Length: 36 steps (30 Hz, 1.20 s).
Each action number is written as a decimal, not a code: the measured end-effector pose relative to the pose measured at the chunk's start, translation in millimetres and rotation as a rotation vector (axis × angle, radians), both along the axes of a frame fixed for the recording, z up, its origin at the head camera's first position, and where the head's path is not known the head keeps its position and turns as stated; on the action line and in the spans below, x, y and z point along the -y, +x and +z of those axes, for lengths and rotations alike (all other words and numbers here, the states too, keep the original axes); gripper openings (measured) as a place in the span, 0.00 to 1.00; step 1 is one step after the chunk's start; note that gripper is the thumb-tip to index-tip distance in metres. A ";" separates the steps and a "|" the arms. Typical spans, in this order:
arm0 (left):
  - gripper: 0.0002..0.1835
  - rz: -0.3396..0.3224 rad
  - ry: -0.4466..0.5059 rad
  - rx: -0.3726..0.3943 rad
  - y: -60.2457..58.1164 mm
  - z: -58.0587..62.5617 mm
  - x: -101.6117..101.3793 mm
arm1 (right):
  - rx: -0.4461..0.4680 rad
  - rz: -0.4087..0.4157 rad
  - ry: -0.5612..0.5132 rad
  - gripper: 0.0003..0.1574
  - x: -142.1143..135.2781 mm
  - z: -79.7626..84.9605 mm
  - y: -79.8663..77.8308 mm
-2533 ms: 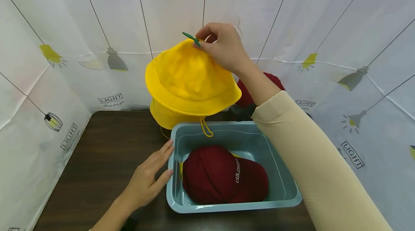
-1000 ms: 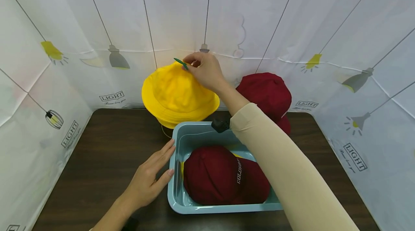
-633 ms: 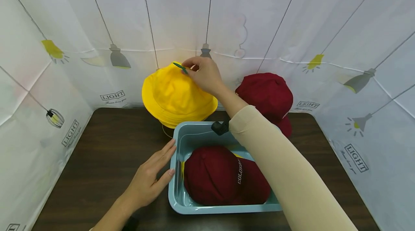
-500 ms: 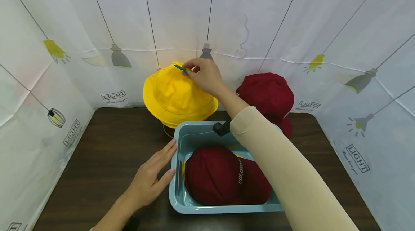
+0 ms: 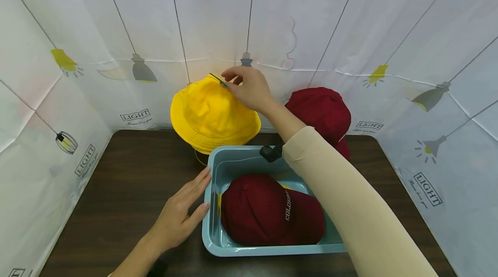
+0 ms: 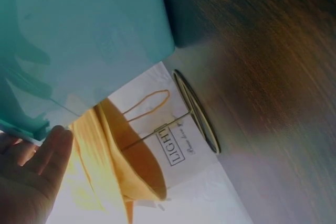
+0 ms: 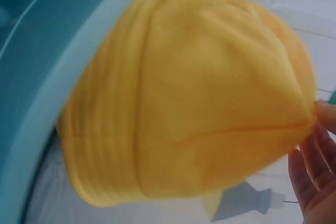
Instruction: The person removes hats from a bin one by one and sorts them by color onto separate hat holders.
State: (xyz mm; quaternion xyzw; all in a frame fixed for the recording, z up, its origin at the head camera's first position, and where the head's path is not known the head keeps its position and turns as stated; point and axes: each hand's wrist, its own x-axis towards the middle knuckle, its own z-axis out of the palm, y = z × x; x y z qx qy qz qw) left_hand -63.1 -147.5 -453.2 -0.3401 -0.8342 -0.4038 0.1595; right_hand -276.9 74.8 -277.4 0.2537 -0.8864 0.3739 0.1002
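Observation:
At the back, my right hand (image 5: 249, 89) pinches the green leaf sprout (image 5: 218, 80) on the crown of a yellow bucket hat (image 5: 214, 115). In the right wrist view, thumb and fingertips meet the crown's tip. The hat sits over a metal stand, whose round base (image 6: 197, 111) and thin rod show in the left wrist view beside a hanging cord loop (image 6: 149, 106). My left hand (image 5: 177, 212) rests with extended fingers against the left rim of a blue-grey plastic bin (image 5: 233, 251). Inside the bin lies a maroon baseball cap (image 5: 253, 212) with white lettering.
Another maroon cap (image 5: 320, 115) stands at the back right, partly behind my right forearm. A bit of yellow fabric (image 5: 219, 203) shows under the cap in the bin. Dark wooden table (image 5: 128, 182) lies under everything, with a lamp-print curtain (image 5: 136, 9) behind.
My right hand has lowered the yellow hat leftward and down onto the stand behind the bin. Since then the hand has shifted slightly right and the leaf has turned edge-on. The left hand stays put.

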 end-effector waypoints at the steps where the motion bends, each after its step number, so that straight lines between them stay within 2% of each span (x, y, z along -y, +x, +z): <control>1: 0.35 0.001 0.001 0.001 0.3 -0.4 0.1 | -0.001 0.002 0.003 0.16 -1.1 2.9 1.1; 16: 0.35 -0.001 0.012 -0.005 0.9 -2.9 0.6 | -0.114 0.070 0.025 0.17 -24.1 42.6 28.2; 28: 0.35 0.009 -0.003 0.019 0.6 -1.8 0.6 | -0.138 0.061 0.052 0.18 -46.4 53.6 51.6; 36: 0.35 0.012 -0.003 0.035 1.6 -1.1 0.0 | -0.157 0.073 0.083 0.20 -62.4 51.8 67.2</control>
